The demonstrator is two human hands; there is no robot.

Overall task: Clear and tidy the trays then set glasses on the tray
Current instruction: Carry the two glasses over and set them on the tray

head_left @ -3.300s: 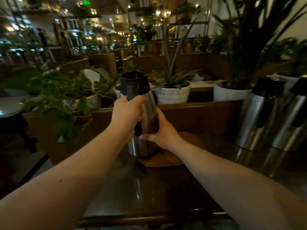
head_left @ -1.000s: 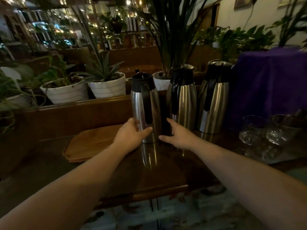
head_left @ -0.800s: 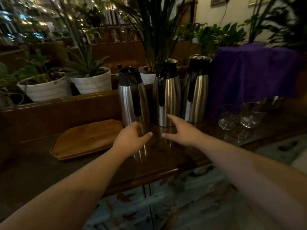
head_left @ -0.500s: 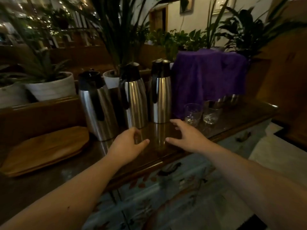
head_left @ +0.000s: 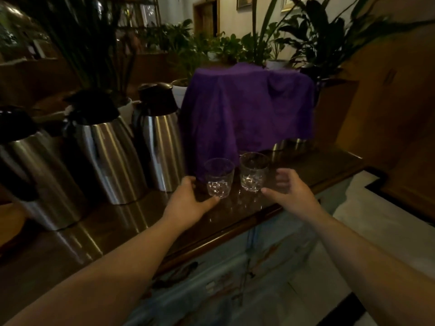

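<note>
Two clear tumbler glasses stand side by side on the dark wooden counter [head_left: 113, 231]: the left glass [head_left: 219, 177] and the right glass [head_left: 253, 171]. My left hand [head_left: 188, 203] is just left of the left glass, fingers apart, thumb near its base. My right hand [head_left: 288, 190] is just right of the right glass, fingers curled and apart, holding nothing. Only a sliver of the wooden tray [head_left: 10, 222] shows at the far left edge.
Three steel thermos jugs with black lids stand in a row: left [head_left: 35, 182], middle [head_left: 106, 149], right [head_left: 162, 140]. A purple cloth [head_left: 247, 107] drapes over something behind the glasses, with steel bowls [head_left: 292, 144] under its edge. Potted plants line the back.
The view has swung right, away from the tray. Both hands left the jug set beside the other two and moved right to flank the two glasses.
</note>
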